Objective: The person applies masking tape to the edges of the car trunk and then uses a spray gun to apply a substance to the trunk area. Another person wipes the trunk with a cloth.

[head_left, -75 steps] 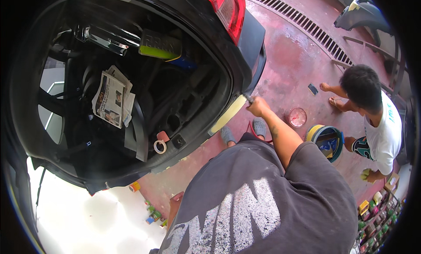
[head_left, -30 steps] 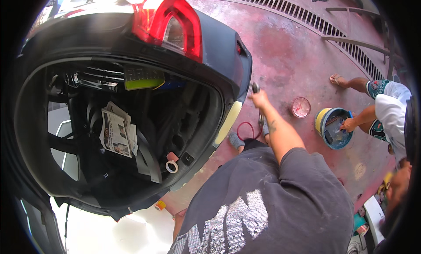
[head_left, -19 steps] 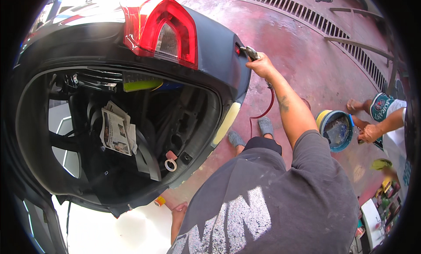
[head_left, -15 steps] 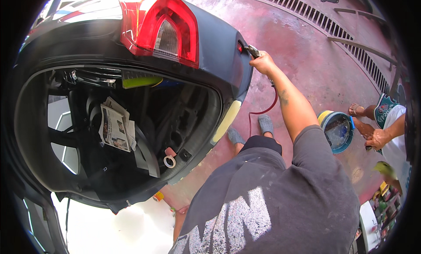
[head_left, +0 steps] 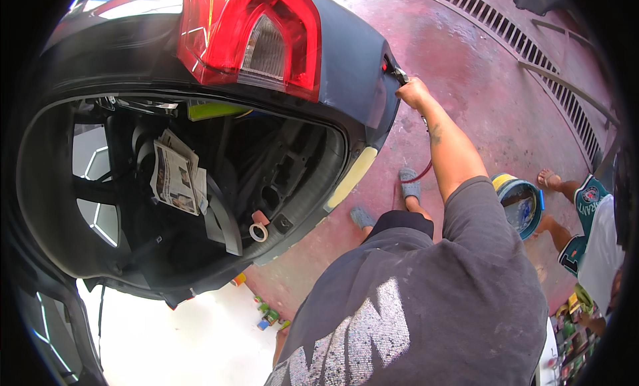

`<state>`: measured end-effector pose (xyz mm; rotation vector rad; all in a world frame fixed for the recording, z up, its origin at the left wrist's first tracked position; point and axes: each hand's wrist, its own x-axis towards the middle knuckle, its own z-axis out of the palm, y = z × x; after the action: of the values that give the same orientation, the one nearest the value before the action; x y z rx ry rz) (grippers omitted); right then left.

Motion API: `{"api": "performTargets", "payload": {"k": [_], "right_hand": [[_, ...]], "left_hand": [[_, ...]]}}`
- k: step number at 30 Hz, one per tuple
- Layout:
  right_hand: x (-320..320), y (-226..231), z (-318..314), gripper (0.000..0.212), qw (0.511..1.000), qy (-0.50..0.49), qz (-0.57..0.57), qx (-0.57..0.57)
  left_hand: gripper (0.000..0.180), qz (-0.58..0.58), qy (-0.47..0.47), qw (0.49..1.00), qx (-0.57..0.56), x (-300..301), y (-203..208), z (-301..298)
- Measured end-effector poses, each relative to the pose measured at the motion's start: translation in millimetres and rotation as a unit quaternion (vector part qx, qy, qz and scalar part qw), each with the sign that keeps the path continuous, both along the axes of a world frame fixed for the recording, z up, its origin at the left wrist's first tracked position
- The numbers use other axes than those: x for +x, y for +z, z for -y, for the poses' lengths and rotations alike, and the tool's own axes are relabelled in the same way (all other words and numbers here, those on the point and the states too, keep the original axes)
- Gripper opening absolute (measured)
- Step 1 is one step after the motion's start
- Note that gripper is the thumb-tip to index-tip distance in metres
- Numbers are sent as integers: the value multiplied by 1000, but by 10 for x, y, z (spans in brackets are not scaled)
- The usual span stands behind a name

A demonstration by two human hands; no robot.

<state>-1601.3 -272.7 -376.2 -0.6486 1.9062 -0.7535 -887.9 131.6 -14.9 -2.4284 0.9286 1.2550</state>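
Clearly, the right hand (head_left: pixel 414 91) has its fingers wrapped around a dark, silvery tool (head_left: pixel 401 75), upper right of centre, beside the grey bumper (head_left: pixel 353 56); contact is unclear. A red hose (head_left: pixel 423 171) hangs below the wrist. Lower centre, a sliver of left arm (head_left: pixel 279 345) shows; its fingers' state cannot be told.

Person wears a loose charcoal T-shirt (head_left: pixel 466 286), slightly faded, creased at the shoulder. Short right sleeve (head_left: pixel 474 209) ends above the elbow, same cloth. Across the chest, from where I stand: big angular print (head_left: pixel 379 323) in silvery-white dots. Small dark mark (head_left: pixel 435 133) on the right forearm, tattoo-like, design too small to read. Right hand (head_left: pixel 413 93) ungloved. Black shorts (head_left: pixel 403 222). Blue-grey slip-on shoes (head_left: pixel 410 184), rounded toes, texture on top.
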Motion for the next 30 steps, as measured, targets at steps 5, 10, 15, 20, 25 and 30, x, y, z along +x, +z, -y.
{"api": "performTargets", "payload": {"k": [5, 10, 15, 20, 25, 30], "right_hand": [[-29, 79, -21, 25, 999, 26, -37, 19], [-106, 384, -381, 15, 988, -31, 45, -147], [-77, 1284, -626, 22, 963, -49, 138, -227], [-75, 1093, -420, 23, 975, -53, 85, -199], [-33, 401, -225, 18, 993, -54, 22, -99], [27, 59, -26, 17, 999, -33, 26, 10]], "left_hand": [[37, -4, -7, 1000, -7, 9, -47, 110], [37, -14, -18, 999, -22, 72, -119, 283], [37, -26, -43, 998, -27, 69, -210, 386], [38, -20, -61, 997, -46, 129, -176, 436], [41, -16, 57, 997, -40, -137, -7, 540], [49, -13, -28, 1000, 4, -185, 56, 300]]}}
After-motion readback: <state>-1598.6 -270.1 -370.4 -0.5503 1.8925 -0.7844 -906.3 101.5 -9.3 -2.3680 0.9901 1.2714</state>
